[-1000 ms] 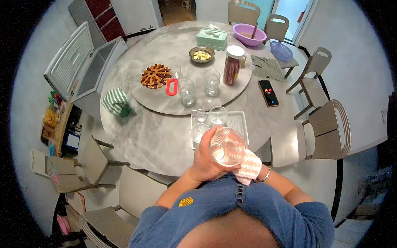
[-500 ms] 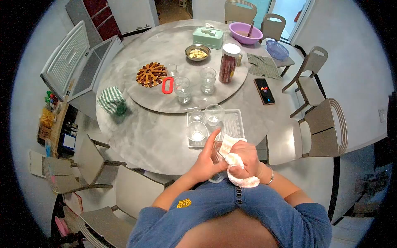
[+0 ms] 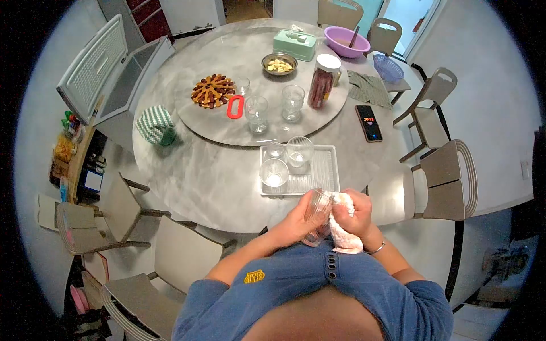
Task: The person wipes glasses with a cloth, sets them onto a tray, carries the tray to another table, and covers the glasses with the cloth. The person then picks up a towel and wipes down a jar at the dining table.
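Note:
Close to my body, my left hand (image 3: 297, 223) is wrapped round a clear drinking glass (image 3: 316, 217), which stands tilted. My right hand (image 3: 354, 213) grips a crumpled white-pink cloth (image 3: 344, 236) against the glass's right side near its rim. Part of the cloth hangs down below my fingers. Just beyond my hands, a white ribbed tray (image 3: 318, 177) lies on the table's near edge. On its left half stand several clear glasses, among them a ribbed glass (image 3: 299, 151) and a wider glass (image 3: 274, 174).
The round marble table (image 3: 193, 182) carries a turntable (image 3: 222, 135) with stacked glasses (image 3: 292, 103), a lidded jar (image 3: 323, 82), a metal bowl (image 3: 279, 65), a green box (image 3: 294, 45) and a trivet (image 3: 212, 91). A phone (image 3: 368, 123) lies at right. Chairs (image 3: 446, 181) surround it.
The glass has come up from low by my shirt and shows more clearly. My left fingers, earlier stretched out, now wrap round it. The cloth has shifted to its right side.

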